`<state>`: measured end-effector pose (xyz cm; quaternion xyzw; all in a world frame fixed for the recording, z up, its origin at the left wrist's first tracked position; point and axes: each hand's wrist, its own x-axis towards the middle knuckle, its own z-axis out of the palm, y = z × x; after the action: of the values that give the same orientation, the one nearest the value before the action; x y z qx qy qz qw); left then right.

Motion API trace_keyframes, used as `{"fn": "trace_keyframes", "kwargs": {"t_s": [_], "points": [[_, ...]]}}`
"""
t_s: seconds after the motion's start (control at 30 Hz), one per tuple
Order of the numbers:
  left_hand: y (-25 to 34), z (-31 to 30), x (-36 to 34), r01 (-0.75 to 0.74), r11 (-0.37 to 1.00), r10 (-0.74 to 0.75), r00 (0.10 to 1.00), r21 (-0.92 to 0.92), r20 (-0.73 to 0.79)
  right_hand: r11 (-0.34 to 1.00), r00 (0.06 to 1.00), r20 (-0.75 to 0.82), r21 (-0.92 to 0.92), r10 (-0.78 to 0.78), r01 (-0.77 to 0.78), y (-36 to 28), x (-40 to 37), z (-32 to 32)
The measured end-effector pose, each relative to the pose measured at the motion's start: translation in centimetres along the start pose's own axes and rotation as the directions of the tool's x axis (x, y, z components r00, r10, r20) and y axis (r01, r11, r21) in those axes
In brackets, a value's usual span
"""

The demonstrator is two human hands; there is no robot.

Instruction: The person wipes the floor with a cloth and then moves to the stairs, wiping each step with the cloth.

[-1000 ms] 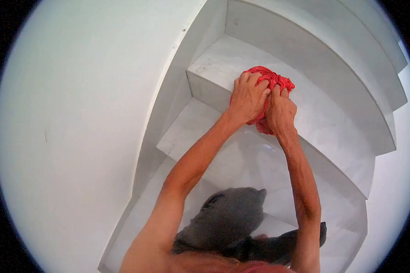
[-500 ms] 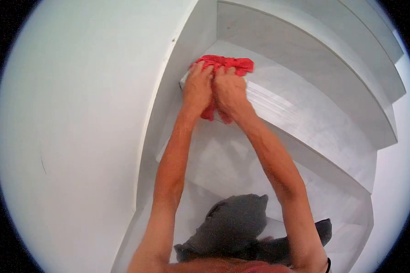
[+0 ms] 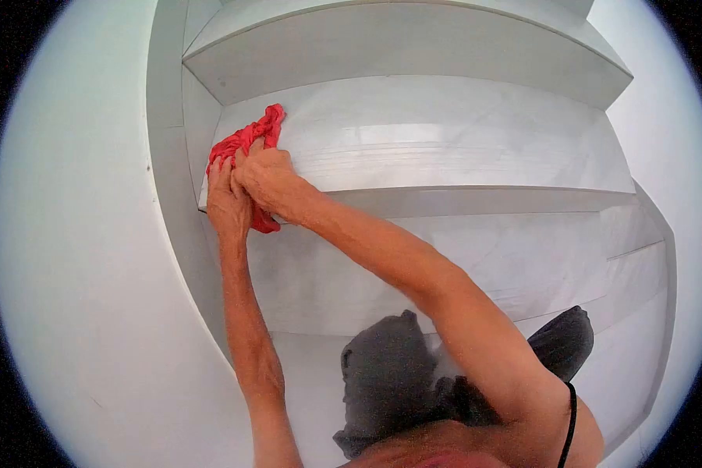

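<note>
A crumpled red cloth lies on the left end of a pale marble-like stair tread, close to the side skirting. My left hand presses on its near left part, fingers closed over the fabric. Right beside it, my right hand is bunched on the same cloth, knuckles up. One fold sticks up beyond my hands, and another hangs over the tread's front edge below them. Both palms are hidden.
A white wall runs along the left, with a grey skirting beside the steps. A higher riser stands behind the tread. Lower steps lie nearer me. My dark-clothed knees are at the bottom.
The view has turned, so the steps now run more level across it. Both hands and the cloth appear farther left. They remain together at the tread's left end.
</note>
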<state>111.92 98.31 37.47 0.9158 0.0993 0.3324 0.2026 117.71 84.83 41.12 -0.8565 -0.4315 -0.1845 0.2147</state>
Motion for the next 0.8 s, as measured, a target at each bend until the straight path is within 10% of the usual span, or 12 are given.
{"fn": "trace_keyframes", "kwargs": {"t_s": [0.8], "points": [[2.6, 6.5, 0.7, -0.434, 0.871, 0.468, 0.876, -0.23, 0.116, 0.88, 0.927, 0.176, -0.414, 0.33, -0.234, 1.8, -4.8, -3.0]]}}
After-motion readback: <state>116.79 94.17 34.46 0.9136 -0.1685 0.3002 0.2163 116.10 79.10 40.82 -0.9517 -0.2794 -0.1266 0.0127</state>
